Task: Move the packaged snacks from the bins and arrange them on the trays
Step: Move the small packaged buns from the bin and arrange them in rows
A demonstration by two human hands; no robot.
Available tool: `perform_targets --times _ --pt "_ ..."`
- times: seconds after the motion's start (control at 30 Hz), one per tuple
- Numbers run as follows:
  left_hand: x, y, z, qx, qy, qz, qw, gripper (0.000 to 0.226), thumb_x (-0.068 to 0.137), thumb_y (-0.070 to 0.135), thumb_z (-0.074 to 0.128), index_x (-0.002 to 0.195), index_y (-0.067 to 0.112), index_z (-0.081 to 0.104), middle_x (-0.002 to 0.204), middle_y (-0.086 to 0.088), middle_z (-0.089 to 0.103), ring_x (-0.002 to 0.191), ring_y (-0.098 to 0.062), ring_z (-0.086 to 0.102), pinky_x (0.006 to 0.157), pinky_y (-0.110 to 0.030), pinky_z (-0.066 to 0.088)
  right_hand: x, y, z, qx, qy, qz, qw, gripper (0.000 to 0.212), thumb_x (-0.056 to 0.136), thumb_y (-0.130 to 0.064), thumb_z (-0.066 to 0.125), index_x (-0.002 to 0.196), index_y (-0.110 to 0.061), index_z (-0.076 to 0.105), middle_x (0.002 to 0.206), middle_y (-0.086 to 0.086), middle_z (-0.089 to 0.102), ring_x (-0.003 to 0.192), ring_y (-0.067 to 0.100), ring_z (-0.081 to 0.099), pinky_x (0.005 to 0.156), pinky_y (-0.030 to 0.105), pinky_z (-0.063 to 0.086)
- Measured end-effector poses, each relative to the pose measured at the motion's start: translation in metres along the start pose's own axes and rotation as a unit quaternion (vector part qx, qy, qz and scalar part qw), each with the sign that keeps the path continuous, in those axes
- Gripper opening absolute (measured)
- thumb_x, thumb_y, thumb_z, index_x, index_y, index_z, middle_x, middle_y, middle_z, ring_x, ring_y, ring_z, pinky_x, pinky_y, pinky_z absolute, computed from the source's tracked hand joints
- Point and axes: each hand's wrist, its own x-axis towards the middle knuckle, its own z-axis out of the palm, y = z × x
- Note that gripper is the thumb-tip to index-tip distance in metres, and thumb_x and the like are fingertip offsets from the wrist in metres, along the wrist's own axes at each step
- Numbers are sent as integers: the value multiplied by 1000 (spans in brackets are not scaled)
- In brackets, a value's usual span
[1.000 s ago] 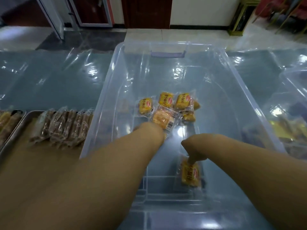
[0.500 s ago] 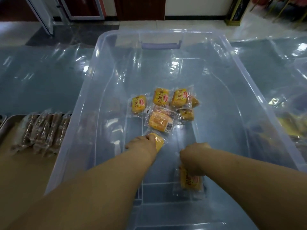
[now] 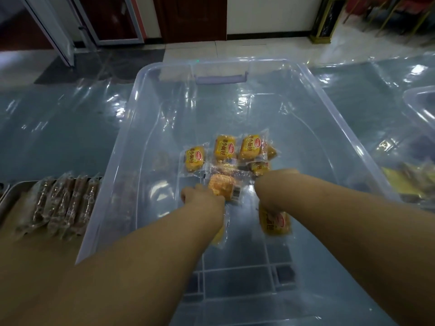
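Both my hands reach into a large clear bin (image 3: 122, 147). My left hand (image 3: 202, 196) grips a yellow bread packet (image 3: 220, 234) that hangs under the wrist, and its fingers touch an orange packet with a barcode (image 3: 222, 187). A little to the right, my right hand (image 3: 270, 191) holds another yellow bread packet (image 3: 274, 221), which dangles below it. Several more yellow packets (image 3: 224, 147) lie loose on the bin floor just beyond both hands. The fingers of both hands are mostly hidden behind the wrists.
A metal tray (image 3: 4, 201) at the left holds a row of brown snack packets (image 3: 66, 203). A second clear bin (image 3: 419, 107) with yellow packages (image 3: 404, 182) stands at the right. Clear plastic sheeting covers the blue table; a purple handle (image 3: 221, 79) sits on the bin's far wall.
My left hand picked up a yellow packet and moved on to the barcode packet. My right hand closed on the near packet and lifted it off the bin floor.
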Motion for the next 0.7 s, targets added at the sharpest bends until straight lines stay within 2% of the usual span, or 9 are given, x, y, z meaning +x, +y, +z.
perform_targets --times 0.07,0.17,0.2,0.27,0.4,0.47,0.53,0.63,0.7 --pt "4 -4 -11 -17 59 16 998 60 85 26 60 139 21 32 136 -14 42 124 -35 37 96 -46 37 8 3 -10 25 40 26 999 14 88 -22 59 97 -15 51 83 3 50 87 24 54 82 36 50" --pt "15 -14 -22 -81 117 32 989 56 88 19 56 138 20 31 124 -13 54 112 -32 50 87 -40 42 20 8 -21 54 98 66 991 30 87 -23 58 117 -17 54 98 6 52 96 26 54 85 39 47" --pt "20 -18 -22 -123 118 31 985 57 88 17 56 138 19 29 121 -13 55 108 -32 52 84 -38 44 24 10 -24 51 115 75 989 33 86 -23 60 118 -19 54 99 5 52 97 26 53 84 39 46" --pt "29 -24 -18 -189 93 21 977 66 85 15 60 140 18 23 120 -15 53 108 -32 52 88 -40 46 30 16 -30 56 141 87 985 32 83 -20 61 114 -17 57 96 6 51 92 26 51 83 38 46" --pt "45 -26 -12 -225 65 2 972 87 79 30 69 144 23 12 126 -16 49 115 -36 47 97 -48 41 47 29 -38 104 170 93 976 34 87 -15 53 121 -12 52 125 13 45 116 33 42 92 43 41" --pt "53 -23 -10 -214 67 -5 974 87 79 33 68 145 22 12 135 -17 41 123 -39 39 104 -52 34 56 32 -40 114 163 88 976 35 88 -17 51 122 -12 50 130 16 38 121 35 35 96 46 39" --pt "59 -20 -6 -185 65 -7 980 88 79 33 68 145 20 12 145 -18 24 131 -42 26 107 -55 27 66 34 -38 120 150 82 978 36 88 -22 50 123 -15 47 133 16 30 123 37 29 100 48 34" --pt "67 -17 0 -175 61 7 983 90 79 28 69 146 20 9 151 -15 3 134 -43 14 107 -53 28 80 36 -35 122 144 72 979 43 86 -26 51 127 -16 44 144 16 19 131 39 18 106 51 23" --pt "70 -16 2 -190 81 10 978 90 78 23 70 146 19 11 153 -11 -3 136 -41 11 107 -51 27 88 36 -34 142 132 65 979 52 88 -28 51 136 -14 37 153 15 6 140 42 1 111 54 14"
